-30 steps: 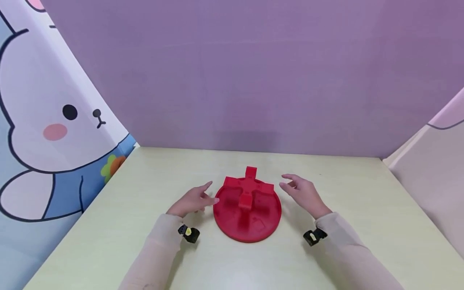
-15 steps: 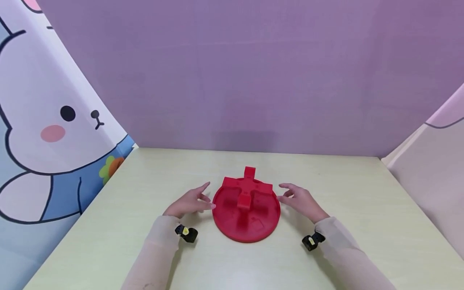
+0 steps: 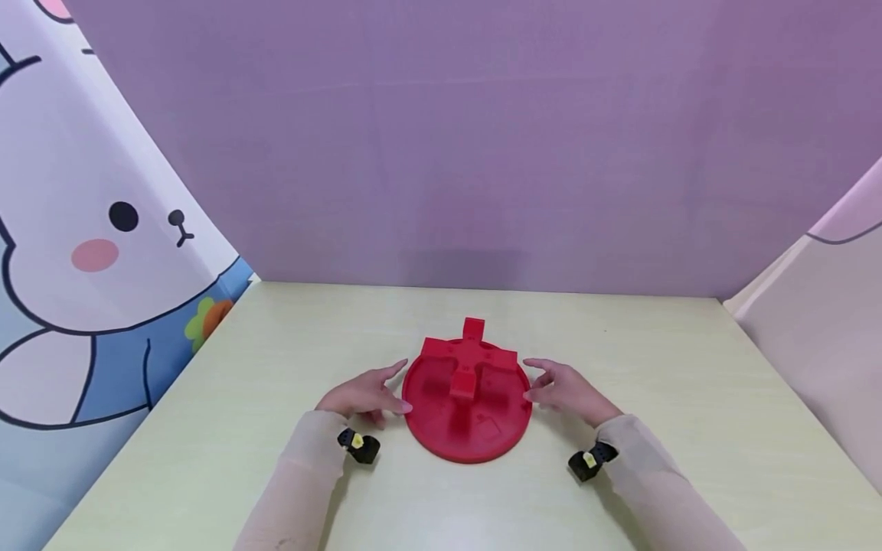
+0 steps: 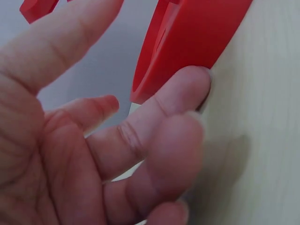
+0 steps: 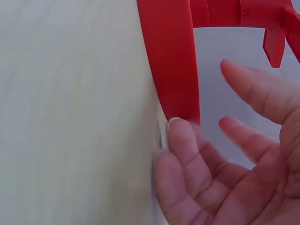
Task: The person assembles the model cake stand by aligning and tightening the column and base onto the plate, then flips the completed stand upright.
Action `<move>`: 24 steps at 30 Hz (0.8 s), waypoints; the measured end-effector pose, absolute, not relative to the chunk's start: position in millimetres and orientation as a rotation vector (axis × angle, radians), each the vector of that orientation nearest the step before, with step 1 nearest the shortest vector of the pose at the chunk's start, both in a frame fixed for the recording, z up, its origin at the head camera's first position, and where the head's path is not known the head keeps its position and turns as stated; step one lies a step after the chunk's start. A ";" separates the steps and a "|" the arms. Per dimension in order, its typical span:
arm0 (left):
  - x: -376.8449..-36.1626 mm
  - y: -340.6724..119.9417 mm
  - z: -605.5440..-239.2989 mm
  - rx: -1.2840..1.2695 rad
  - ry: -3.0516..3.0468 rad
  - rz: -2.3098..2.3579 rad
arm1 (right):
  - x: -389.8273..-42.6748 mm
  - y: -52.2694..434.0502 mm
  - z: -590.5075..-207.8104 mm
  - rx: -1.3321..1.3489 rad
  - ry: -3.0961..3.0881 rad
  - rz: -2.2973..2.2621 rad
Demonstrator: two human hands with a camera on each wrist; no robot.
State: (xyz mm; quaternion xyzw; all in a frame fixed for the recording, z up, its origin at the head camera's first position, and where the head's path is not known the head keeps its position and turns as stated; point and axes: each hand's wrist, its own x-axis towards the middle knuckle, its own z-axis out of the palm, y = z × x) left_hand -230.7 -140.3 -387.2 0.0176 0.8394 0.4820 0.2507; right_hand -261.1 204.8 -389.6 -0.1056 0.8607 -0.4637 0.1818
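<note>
A round red base [image 3: 468, 448] with a raised rim lies on the table. Above it stands a red cross-shaped piece [image 3: 470, 353] whose several arms end in blocks. My left hand [image 3: 364, 393] is at the base's left side, thumb tip right at the rim. In the left wrist view, a fingertip [image 4: 192, 86] touches the lower edge of the base's side wall. On the opposite side, my right hand [image 3: 568, 391] has its fingers loosely bent. The right wrist view has a fingertip [image 5: 180, 129] against the wall's bottom edge, the thumb held apart from it.
The pale table [image 3: 276, 337] extends around the base. A purple backdrop [image 3: 441, 153] rises behind its far edge. A cartoon-printed cloth [image 3: 69, 268] hangs at the left, and a light cloth [image 3: 827, 321] at the right. Each wrist bears a small black camera [image 3: 360, 445].
Both hands have come down and closer to the base; the right hand has moved left to the rim. The base and the cross piece have stayed in place.
</note>
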 end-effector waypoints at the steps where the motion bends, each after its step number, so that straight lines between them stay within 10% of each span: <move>1: -230.9 -139.7 -387.6 0.046 2.281 1.312 | -260.8 204.2 -389.6 -0.287 2.400 -1.328; 24: -235.7 -119.7 -390.6 0.005 2.336 1.278 | -262.4 189.3 -398.0 -0.193 2.389 -1.356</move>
